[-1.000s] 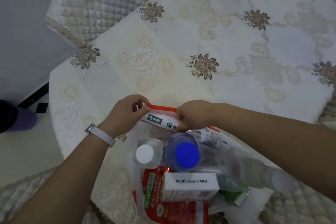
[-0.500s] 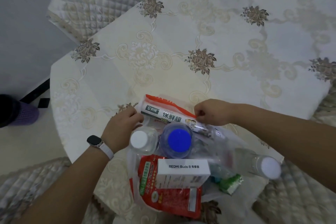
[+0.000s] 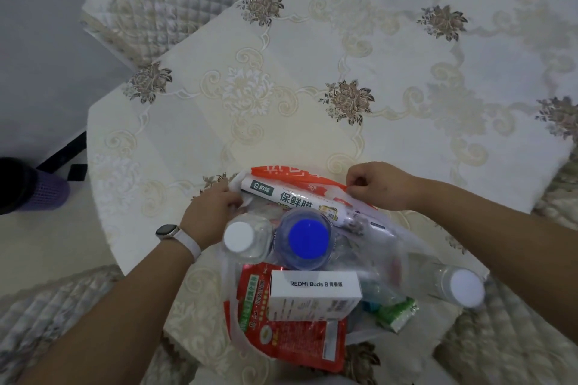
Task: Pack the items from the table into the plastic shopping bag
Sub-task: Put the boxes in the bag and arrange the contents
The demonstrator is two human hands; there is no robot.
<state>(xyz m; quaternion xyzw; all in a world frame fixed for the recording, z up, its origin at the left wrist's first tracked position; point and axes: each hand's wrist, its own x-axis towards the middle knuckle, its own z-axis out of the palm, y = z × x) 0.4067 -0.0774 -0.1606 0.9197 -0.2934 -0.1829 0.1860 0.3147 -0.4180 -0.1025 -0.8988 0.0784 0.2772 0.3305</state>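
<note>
Spreading bag mouth | left hand (image 3: 210, 212) and right hand (image 3: 380, 185) each pinch plastic shopping bag (image 3: 300, 176) rim, now wider apart | cling-film roll (image 3: 300, 198) exposed inside, behind blue-capped bottle (image 3: 308, 238) | packing near complete

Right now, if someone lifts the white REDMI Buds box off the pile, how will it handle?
The REDMI Buds box has crisp, flat cardboard faces, so it is probably stiff and light. It rests on the glossy red packet, so it may slide when nudged. Being flat-sided, it is unlikely to roll.
</note>
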